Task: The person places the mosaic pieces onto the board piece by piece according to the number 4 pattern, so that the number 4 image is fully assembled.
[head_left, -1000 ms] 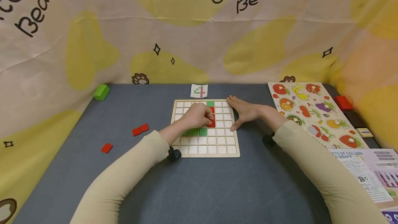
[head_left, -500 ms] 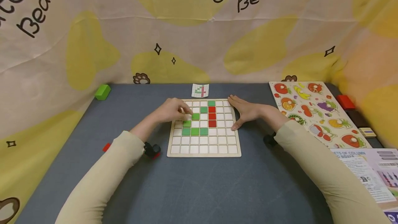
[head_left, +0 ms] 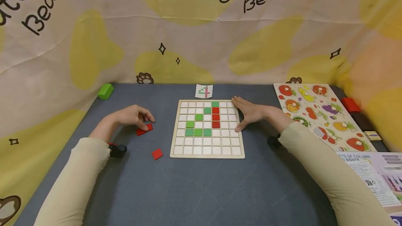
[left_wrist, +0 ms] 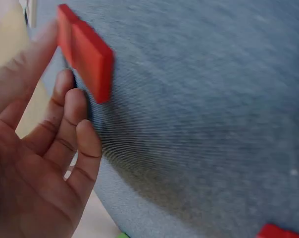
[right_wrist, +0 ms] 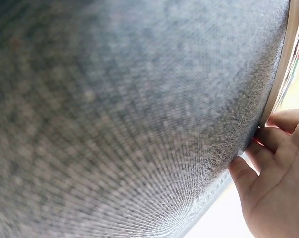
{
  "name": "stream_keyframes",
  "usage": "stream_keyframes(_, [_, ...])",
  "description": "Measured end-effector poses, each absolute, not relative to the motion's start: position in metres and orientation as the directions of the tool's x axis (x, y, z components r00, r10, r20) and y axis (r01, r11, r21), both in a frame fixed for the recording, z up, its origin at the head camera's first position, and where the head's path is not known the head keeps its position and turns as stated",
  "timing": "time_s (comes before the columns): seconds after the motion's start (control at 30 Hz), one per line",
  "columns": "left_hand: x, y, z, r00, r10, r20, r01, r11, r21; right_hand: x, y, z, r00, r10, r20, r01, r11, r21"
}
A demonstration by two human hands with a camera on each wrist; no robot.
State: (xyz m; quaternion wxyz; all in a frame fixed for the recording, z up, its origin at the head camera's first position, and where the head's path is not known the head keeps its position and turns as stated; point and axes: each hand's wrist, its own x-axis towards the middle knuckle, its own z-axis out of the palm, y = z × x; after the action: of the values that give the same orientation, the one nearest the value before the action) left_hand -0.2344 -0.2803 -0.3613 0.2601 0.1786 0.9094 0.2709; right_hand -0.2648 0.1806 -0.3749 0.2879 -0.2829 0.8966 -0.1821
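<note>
A wooden grid board point(head_left: 207, 156) lies in the middle of the grey table, with green tiles point(head_left: 198, 132) in a bent line and a column of three red tiles point(head_left: 215, 117). My left hand point(head_left: 145, 123) is left of the board, its loosely bent fingers touching a pair of loose red tiles point(head_left: 144, 129). In the left wrist view the fingers point(left_wrist: 65, 114) lie against one red tile point(left_wrist: 85, 54), which rests on the cloth. My right hand point(head_left: 242, 114) rests flat against the board's right edge, fingers straight.
Another loose red tile point(head_left: 157, 153) lies near the board's front left corner. A pattern card point(head_left: 204, 91) sits behind the board, a green block point(head_left: 105, 91) at the far left. A fruit puzzle point(head_left: 317, 114), a red block point(head_left: 350, 104) and a booklet point(head_left: 370, 177) are on the right.
My left hand left the board and moved left across the table to the pair of loose red tiles. The right hand stayed at the board's edge.
</note>
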Motion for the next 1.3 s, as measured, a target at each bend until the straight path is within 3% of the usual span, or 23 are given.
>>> stream_keyframes(0.33, [-0.232,-0.273,-0.361,-0.839,0.385,-0.383,0.151,0.843,0.517,-0.265,0.181,-0.376,-0.676,-0.610,-0.413,-0.404,0.776,-0.485])
stream_keyframes(0.63, [-0.236,-0.254,-0.362,-0.881,0.374,-0.290,0.093,0.738,0.668,-0.266,0.181,-0.376,-0.672,-0.615,-0.412,-0.412,0.773,-0.482])
stream_keyframes(0.87, [-0.236,-0.188,-0.368,-0.914,0.376,-0.155,0.144,0.654,0.742,-0.268,0.180,-0.377,-0.669,-0.621,-0.409,-0.419,0.769,-0.483])
stream_keyframes(1.3, [-0.207,-0.075,-0.372,-0.843,0.526,-0.113,0.294,0.626,0.722,-0.266,0.180,-0.377,-0.675,-0.618,-0.404,-0.408,0.768,-0.493])
